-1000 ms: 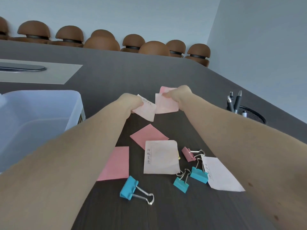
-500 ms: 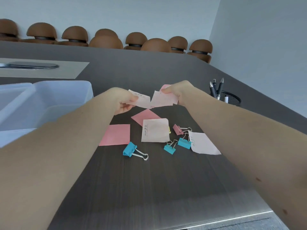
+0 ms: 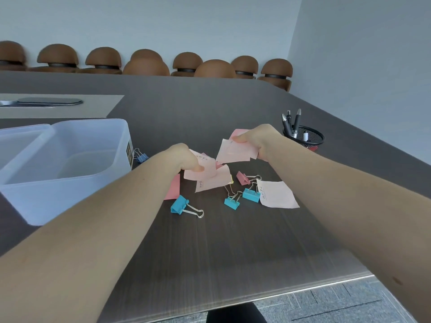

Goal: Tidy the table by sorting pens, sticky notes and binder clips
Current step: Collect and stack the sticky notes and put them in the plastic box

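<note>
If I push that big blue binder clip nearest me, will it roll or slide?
The blue binder clip will probably slide, not roll: it lies on its side with wire handles splayed on the smooth table. It looks light, so it may spin.

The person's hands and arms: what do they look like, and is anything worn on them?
Both forearms are bare as far as the frame shows: no sleeves, gloves, watch or bracelet. The left hand and the right hand show no rings from this angle. The fingers are partly hidden.
</note>
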Tool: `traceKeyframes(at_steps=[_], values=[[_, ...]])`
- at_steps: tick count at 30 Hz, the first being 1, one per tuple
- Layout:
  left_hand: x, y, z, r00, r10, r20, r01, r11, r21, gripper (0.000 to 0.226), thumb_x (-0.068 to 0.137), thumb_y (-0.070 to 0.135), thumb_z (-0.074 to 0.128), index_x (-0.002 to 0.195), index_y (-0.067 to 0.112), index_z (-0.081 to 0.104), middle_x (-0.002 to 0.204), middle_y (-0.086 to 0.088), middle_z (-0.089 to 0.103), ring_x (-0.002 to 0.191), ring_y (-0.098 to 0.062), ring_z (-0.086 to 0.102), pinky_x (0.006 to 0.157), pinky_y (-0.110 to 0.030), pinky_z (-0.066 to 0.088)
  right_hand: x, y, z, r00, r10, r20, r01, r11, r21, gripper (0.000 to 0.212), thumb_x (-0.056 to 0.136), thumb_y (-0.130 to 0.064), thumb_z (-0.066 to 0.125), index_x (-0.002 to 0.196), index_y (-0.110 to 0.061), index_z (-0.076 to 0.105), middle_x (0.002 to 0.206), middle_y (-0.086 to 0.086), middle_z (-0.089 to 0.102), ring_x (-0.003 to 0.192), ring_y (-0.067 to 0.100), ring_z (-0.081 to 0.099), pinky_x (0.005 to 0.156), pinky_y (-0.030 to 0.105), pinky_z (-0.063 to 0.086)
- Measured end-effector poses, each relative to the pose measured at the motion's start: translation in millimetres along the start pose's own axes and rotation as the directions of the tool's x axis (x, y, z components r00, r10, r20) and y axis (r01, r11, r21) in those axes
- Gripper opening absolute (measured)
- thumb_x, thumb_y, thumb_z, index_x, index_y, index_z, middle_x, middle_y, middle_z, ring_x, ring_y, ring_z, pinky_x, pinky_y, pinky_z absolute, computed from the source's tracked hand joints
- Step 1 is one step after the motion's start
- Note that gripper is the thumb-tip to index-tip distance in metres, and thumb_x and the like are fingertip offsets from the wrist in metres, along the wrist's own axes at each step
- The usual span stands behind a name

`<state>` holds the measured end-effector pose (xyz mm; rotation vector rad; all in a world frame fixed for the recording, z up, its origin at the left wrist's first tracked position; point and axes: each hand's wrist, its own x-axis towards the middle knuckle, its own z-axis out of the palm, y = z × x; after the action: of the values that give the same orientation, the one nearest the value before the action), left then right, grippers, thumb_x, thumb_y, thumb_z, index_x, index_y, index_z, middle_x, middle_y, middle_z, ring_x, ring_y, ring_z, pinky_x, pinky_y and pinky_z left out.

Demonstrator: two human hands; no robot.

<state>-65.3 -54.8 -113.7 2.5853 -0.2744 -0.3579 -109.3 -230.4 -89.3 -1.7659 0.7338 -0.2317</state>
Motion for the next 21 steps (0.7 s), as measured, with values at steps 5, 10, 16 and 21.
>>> traceKeyframes(at_steps=[5,10,16,21], values=[[2.2,6.8,2.8,0.998,-0.045,-0.036,0.047,0.996,0.073,0.074,0.079,0.037,0.074,0.136,0.002,0.043,0.123,-0.012,0.055,0.118,-0.029,0.056,0.096,-0.034,0.048,-9.0,3.0,-1.6,0.999,-0.034,0.007,0.035,0.999,-0.039,0.055,0.072,-0.010,0.081,0.120,0.000,0.056,0.115,0.015,0.066,0.102,0.032,0.067,0.091,0.046,0.055],[5.7,5.4,0.2,0.998,-0.051,-0.028,0.051,0.999,0.008,0.067,0.082,0.028,0.072,0.136,0.001,0.045,0.136,-0.016,0.052,0.122,-0.032,0.053,0.096,-0.035,0.045,-16.9,0.7,-4.0,0.997,-0.058,0.050,0.061,0.996,-0.060,0.053,0.075,-0.012,0.079,0.121,-0.003,0.053,0.116,0.016,0.065,0.104,0.031,0.066,0.092,0.046,0.055],[14.6,-9.2,-6.3,0.978,-0.117,-0.174,0.029,0.897,-0.442,0.051,0.077,0.011,0.075,0.122,0.001,0.053,0.123,-0.017,0.062,0.111,-0.033,0.062,0.094,-0.042,0.053,-27.0,-1.3,-5.8,0.996,-0.053,0.076,0.060,0.994,-0.087,0.054,0.075,-0.012,0.079,0.121,-0.002,0.053,0.117,0.016,0.065,0.105,0.032,0.066,0.092,0.046,0.054],[6.2,-16.7,-22.6,0.952,-0.141,-0.273,-0.045,0.813,-0.580,0.054,0.076,0.013,0.074,0.126,0.006,0.053,0.122,-0.009,0.064,0.103,-0.025,0.064,0.085,-0.037,0.054,-37.5,-3.0,-10.9,0.994,-0.032,0.102,0.041,0.995,-0.089,0.055,0.074,-0.011,0.080,0.121,0.000,0.054,0.118,0.019,0.066,0.105,0.034,0.067,0.093,0.049,0.053]])
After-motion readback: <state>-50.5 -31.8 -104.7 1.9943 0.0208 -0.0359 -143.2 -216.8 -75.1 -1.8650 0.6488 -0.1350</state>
